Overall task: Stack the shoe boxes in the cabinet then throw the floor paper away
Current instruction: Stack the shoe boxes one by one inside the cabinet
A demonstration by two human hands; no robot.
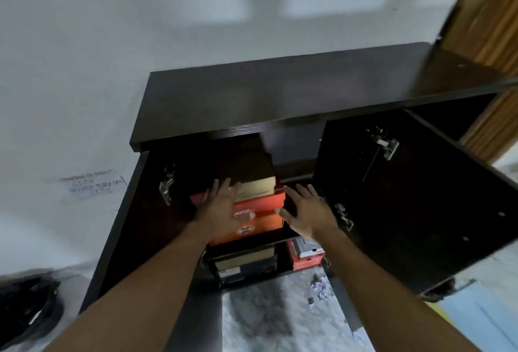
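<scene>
1. Your left hand (224, 211) lies flat, fingers straight, against the front-left of the stack: tan cardboard shoe box (258, 187) on top, red-orange cardboard shoe box (263, 201) under it, orange cardboard shoe box (266, 224) at the bottom.
2. Your right hand (308, 211) is spread and relaxed just right of the stack, gripping nothing. Contact with the box corner: can't tell.
3. The stack sits on the upper shelf of the open dark brown wooden cabinet (280, 93). Below your wrists, on the lower shelf: a dark box with a tan lid (246, 263) and a red box (307, 259).
4. Judgement: stacking looks nearly done, maybe one squaring push left.
5. Still to do: crumpled white paper scraps (319, 288) lie on the grey floor (266, 323) under your right forearm, not picked up.
</scene>
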